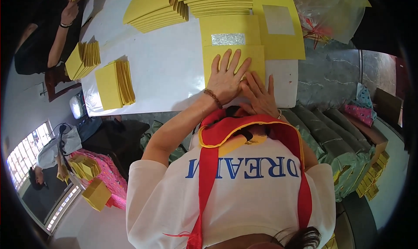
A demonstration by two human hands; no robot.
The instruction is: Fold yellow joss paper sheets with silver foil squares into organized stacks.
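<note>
A yellow envelope (230, 25) with a silvery strip across it lies on the white table (163, 75), its near part folded over. My left hand (226, 77) presses flat on that folded part, fingers spread. Beside it my right hand (261, 96) rests at the envelope's near right edge, fingers stretched out and the thumb side partly hidden. Neither hand grips anything. To the right, partly under the envelope, lies a yellow sheet (298, 44) with a pale rectangle on it.
Stacks of yellow envelopes (154, 10) stand at the far side; a smaller stack (114, 86) sits near the left corner. A clear plastic bag (333, 10) is at far right, with grey-green wrapped bundles (331, 131) below. Co-workers are at far left (54, 44) and lower left (65, 144).
</note>
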